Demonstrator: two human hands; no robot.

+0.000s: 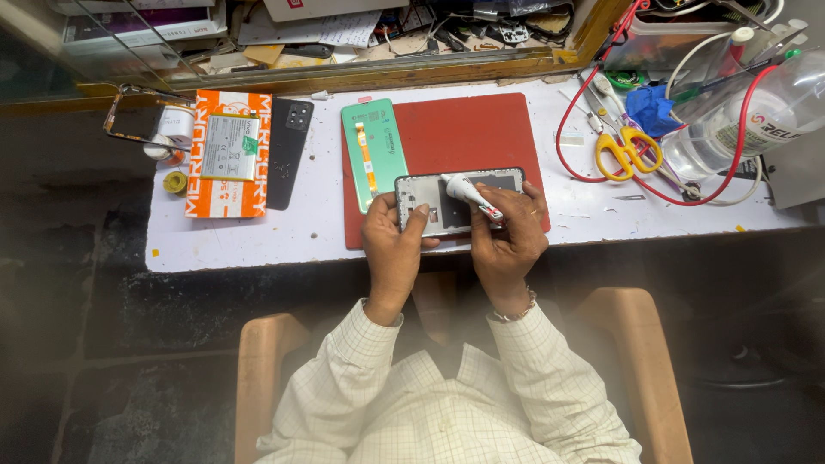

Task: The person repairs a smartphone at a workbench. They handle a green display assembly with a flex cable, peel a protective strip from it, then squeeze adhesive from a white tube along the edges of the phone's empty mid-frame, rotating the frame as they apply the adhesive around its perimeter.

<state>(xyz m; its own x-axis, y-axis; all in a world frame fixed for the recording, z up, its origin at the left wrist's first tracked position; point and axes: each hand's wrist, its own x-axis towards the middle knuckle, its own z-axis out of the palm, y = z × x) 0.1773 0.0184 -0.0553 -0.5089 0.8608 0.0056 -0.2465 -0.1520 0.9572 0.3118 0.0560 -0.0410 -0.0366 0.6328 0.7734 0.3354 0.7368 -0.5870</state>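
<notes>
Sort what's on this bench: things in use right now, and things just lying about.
In use: phone frame, held by the left hand; small tube, in the right hand; red mat.

Lying about: green back cover, yellow scissors, orange box, plastic bottle.

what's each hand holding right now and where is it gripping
The left hand grips the phone frame by its left end. The right hand holds a small white tube by its rear part, nozzle toward the frame.
</notes>
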